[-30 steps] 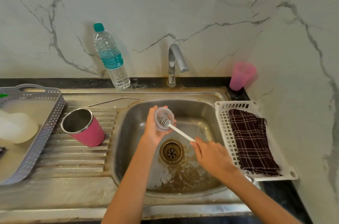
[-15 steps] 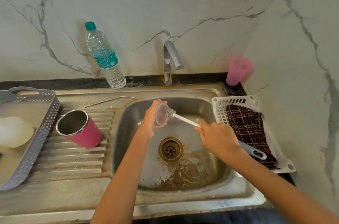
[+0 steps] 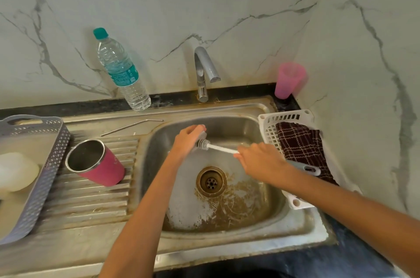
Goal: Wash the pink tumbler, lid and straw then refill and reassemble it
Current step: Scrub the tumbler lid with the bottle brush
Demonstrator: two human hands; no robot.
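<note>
Your left hand (image 3: 187, 141) curls around the clear lid (image 3: 203, 135) over the sink (image 3: 250, 241) basin and hides most of it. Your right hand (image 3: 261, 161) grasps a brush (image 3: 223, 148) by its white shaft, and the bristle head touches the lid. The brush's grey handle end sticks out past your wrist over a dark checked cloth (image 3: 302, 148), which lies in a white basket (image 3: 268, 127) at the sink's right edge.

The pink tumbler (image 3: 100, 166) sits open-mouthed on the ribbed drainboard to the left. The metal straw (image 3: 131, 126) lies behind it. A grey tray (image 3: 34, 186) stands further left. A water bottle (image 3: 122, 70), the tap (image 3: 204, 70) and a pink cup (image 3: 289, 79) line the marble wall.
</note>
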